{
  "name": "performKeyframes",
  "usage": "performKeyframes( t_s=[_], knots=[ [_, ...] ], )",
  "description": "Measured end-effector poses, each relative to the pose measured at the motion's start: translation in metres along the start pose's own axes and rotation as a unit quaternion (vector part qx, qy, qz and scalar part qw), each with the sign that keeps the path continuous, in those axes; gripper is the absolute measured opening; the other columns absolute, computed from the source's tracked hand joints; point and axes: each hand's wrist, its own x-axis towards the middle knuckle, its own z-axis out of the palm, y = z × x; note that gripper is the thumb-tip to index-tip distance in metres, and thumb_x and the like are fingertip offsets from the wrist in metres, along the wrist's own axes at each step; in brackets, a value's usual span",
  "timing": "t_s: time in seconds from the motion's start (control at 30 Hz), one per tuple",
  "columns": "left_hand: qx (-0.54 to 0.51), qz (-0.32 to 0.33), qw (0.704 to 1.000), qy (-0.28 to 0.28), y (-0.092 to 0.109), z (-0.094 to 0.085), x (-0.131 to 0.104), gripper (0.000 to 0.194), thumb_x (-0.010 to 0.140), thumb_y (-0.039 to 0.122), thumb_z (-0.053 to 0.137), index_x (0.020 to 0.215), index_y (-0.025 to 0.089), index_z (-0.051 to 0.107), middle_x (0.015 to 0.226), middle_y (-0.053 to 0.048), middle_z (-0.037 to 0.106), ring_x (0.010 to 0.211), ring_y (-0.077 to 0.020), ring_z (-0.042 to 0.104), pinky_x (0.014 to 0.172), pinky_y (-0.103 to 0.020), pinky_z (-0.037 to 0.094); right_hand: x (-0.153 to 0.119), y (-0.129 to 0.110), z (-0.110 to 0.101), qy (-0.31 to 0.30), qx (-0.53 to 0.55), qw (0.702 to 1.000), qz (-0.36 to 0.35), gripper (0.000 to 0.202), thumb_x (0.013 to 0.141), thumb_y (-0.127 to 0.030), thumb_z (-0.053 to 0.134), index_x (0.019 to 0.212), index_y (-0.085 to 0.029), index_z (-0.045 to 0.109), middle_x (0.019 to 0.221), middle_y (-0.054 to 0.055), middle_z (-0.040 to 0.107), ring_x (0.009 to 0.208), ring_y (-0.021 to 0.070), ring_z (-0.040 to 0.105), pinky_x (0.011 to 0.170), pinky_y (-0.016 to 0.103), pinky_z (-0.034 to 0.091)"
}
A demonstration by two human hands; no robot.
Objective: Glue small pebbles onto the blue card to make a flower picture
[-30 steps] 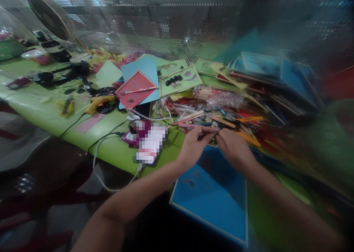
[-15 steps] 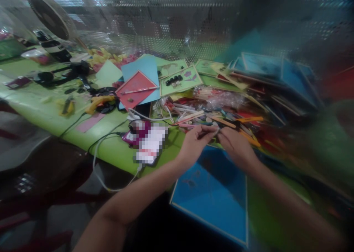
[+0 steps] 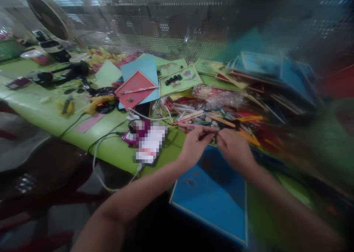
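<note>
My left hand (image 3: 195, 143) is closed in a pinch, its fingertips meeting those of my right hand (image 3: 235, 147). The right fingers are curled closed too. Whatever is between the fingertips is small and mostly covered, so I cannot make it out. Below both hands a blue board with a light frame (image 3: 218, 215) lies tilted over the table's near edge, with a faint drawing on it and my right hand's shadow across it. Just past the fingertips is a heap of coloured sticks and pens (image 3: 193, 115).
A phone (image 3: 152, 145) with a cable lies left of my hands, beside a purple object (image 3: 132, 135). Framed green (image 3: 182, 80) and red (image 3: 135, 89) boards lie behind. Blue boards (image 3: 262, 67) are stacked at right. A yellow-handled tool (image 3: 101, 103) and a fan (image 3: 48, 17) are leftward.
My fingers have shifted slightly against each other, and my right hand has turned a little inward. The pale bit that showed between the fingertips is now mostly covered. The board stays in place.
</note>
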Motion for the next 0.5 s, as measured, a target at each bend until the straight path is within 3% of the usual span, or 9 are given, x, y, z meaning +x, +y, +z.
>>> performKeyframes(
  t_s=[0.23, 0.5],
  knots=[
    [-0.013, -0.012, 1.000, -0.006, -0.001, 0.000, 0.000, 0.016, 0.088, 0.026, 0.079, 0.102, 0.018, 0.079, 0.108, -0.009, 0.083, 0.105, -0.0216, 0.077, 0.100, -0.039, 0.059, 0.006, -0.004, -0.008, 0.011, 0.062, 0.998, 0.025, 0.034, 0.094, -0.018, 0.045, 0.067, -0.026, 0.026, 0.062, -0.002, 0.039, 0.059, 0.0156, 0.042, 0.059, 0.033, 0.027],
    [-0.073, -0.069, 0.995, -0.005, 0.003, 0.000, 0.002, 0.020, 0.084, 0.029, 0.086, 0.100, 0.018, 0.080, 0.101, -0.006, 0.082, 0.095, -0.0176, 0.075, 0.094, -0.034, 0.058, 0.011, -0.005, -0.018, -0.039, 0.133, 0.988, 0.067, 0.032, 0.094, -0.026, 0.045, 0.065, -0.025, 0.033, 0.062, -0.001, 0.045, 0.060, 0.0167, 0.047, 0.058, 0.031, 0.031]
  ],
)
